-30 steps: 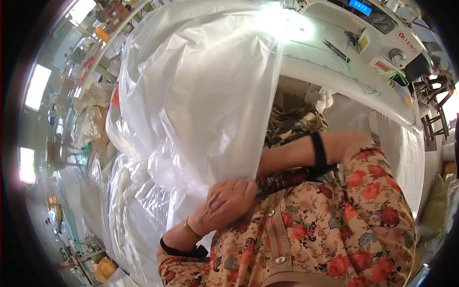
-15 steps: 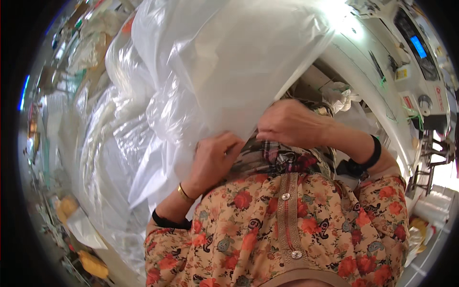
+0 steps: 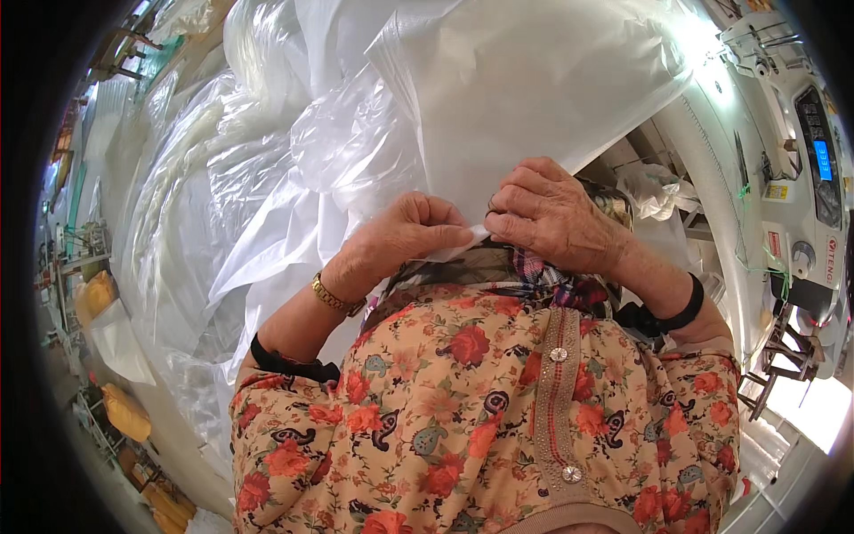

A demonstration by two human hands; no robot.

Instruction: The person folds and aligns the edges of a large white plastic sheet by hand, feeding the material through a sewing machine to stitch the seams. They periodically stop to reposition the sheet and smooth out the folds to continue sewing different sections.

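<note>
Both hands had drawn closer together since the earlier frame. Left hand [image 3: 405, 236] and right hand [image 3: 551, 214] pinched shut on the lower edge of the white woven sack [image 3: 525, 80], fingertips nearly touching, close to the chest. Sack rose toward the bench edge by the sewing machine [image 3: 801, 151]. Clear plastic sheeting [image 3: 222, 205] lay heaped at left.

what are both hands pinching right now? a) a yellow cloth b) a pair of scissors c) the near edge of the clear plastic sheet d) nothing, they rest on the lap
c: the left hand and the right hand meet fingertip to fingertip on the near edge of the clear plastic sheet, just above the chest.
</note>
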